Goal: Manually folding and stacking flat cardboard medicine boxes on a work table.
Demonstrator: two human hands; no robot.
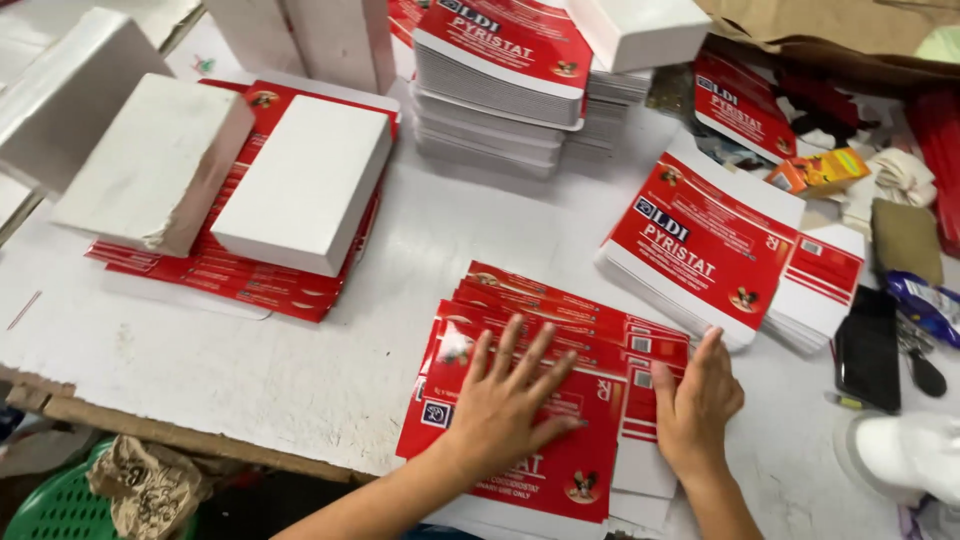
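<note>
While the left hand [503, 390] lies flat with fingers spread on the fanned red cards [560, 340] near the front of the white table [300, 370], the right hand [697, 400] rests on their right edge, fingers pressed together, gripping nothing.

2 bare forearms, left hand [503, 398], right hand [697, 405], no sleeves, no rings
</note>
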